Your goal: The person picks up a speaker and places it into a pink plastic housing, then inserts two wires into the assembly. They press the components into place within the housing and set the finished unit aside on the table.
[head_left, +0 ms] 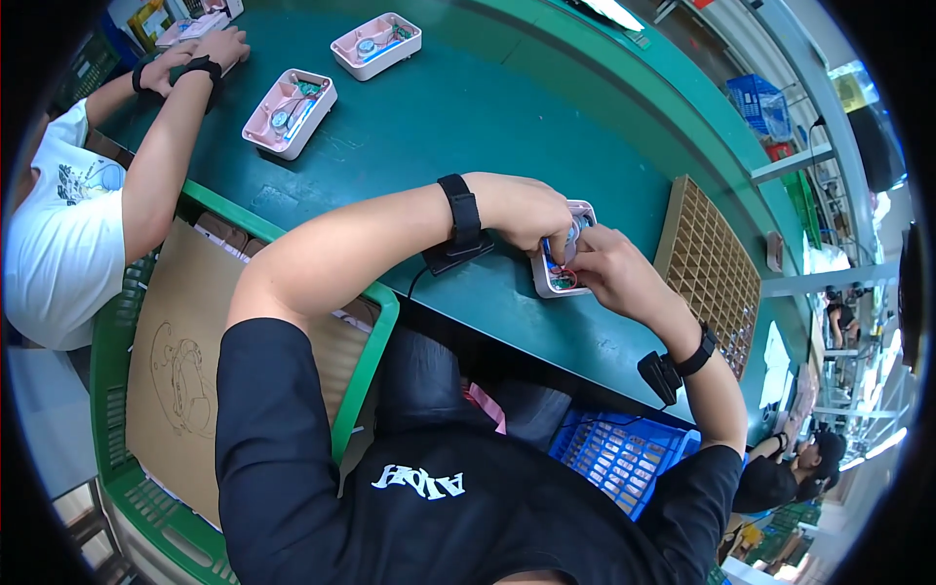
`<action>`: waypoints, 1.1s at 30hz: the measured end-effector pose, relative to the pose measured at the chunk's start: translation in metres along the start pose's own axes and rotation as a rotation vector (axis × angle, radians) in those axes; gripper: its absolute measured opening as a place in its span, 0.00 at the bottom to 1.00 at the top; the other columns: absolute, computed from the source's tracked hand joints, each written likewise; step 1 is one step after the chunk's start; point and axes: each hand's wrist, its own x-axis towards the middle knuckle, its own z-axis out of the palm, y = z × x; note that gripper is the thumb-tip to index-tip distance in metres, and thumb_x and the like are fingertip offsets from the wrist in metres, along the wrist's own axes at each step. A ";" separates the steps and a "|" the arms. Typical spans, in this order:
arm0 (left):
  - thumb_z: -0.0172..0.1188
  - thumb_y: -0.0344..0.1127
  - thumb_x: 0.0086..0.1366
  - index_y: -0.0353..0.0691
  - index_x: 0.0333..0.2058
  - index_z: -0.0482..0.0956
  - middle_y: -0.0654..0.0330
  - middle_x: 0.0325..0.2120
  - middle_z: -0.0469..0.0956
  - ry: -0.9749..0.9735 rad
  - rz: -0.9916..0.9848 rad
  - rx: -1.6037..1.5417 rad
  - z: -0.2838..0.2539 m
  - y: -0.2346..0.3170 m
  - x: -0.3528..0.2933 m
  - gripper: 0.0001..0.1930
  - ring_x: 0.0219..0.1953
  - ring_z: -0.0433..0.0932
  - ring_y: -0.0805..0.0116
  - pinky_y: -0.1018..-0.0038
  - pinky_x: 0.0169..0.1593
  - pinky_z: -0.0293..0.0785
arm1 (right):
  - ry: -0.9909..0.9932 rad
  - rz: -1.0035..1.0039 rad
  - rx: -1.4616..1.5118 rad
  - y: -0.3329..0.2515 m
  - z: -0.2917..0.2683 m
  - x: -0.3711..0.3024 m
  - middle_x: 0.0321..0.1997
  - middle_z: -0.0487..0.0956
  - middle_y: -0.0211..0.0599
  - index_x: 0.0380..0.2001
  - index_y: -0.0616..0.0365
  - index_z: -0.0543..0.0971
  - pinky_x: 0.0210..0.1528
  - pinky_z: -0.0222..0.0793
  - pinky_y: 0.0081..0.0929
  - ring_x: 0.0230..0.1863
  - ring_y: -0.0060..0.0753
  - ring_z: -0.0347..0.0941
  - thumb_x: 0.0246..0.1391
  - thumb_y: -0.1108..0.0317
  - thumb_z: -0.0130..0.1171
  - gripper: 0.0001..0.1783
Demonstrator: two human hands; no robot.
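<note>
Head view: left hand (526, 210) arched over an open housing (542, 280), fingers bent, tips inside; cannot tell whether they pinch a part. Right hand (616, 271) half-closed at the opposite side, thumb and forefinger close together beside a red wire (567, 277); grip likewise unclear. Housing sits on the bench (468, 117) near its front edge.

Room: broad stretch of smooth green top between this housing and two like it toward the left end, the nearer housing (317, 125) and the farther housing (395, 60). Brown grid tray (710, 273), square cells, toward the right end. Green plastic crate (368, 375) with brown cardboard (171, 292) beside the front edge, left; blue slotted basket (624, 453) below it, right.

Housings: pale, shallow, round-cornered.
</note>
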 end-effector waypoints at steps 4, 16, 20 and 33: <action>0.68 0.26 0.54 0.53 0.44 0.91 0.54 0.34 0.86 0.033 0.005 -0.024 -0.002 0.002 -0.002 0.18 0.39 0.83 0.49 0.57 0.43 0.79 | 0.005 -0.011 -0.077 -0.005 -0.008 0.002 0.33 0.76 0.37 0.29 0.56 0.84 0.44 0.66 0.41 0.41 0.43 0.74 0.45 0.76 0.69 0.05; 0.67 0.27 0.55 0.53 0.45 0.91 0.54 0.35 0.86 0.029 0.017 -0.043 0.003 0.002 0.002 0.19 0.40 0.84 0.50 0.57 0.43 0.79 | -0.181 -0.061 -0.240 -0.007 -0.007 0.017 0.35 0.80 0.28 0.28 0.53 0.87 0.47 0.60 0.37 0.45 0.34 0.75 0.39 0.75 0.68 0.08; 0.66 0.27 0.55 0.54 0.46 0.91 0.55 0.35 0.87 0.012 0.005 -0.061 0.000 -0.001 -0.001 0.20 0.39 0.84 0.51 0.57 0.44 0.79 | -0.226 -0.038 -0.289 -0.010 -0.009 0.021 0.36 0.81 0.27 0.27 0.53 0.87 0.48 0.60 0.36 0.45 0.33 0.76 0.39 0.76 0.67 0.09; 0.66 0.31 0.56 0.54 0.46 0.91 0.56 0.35 0.87 0.023 0.030 -0.051 0.000 0.000 -0.002 0.18 0.37 0.84 0.53 0.57 0.44 0.79 | -0.214 -0.245 -0.153 0.004 -0.015 0.024 0.39 0.82 0.29 0.27 0.54 0.86 0.51 0.64 0.37 0.47 0.34 0.77 0.43 0.73 0.70 0.05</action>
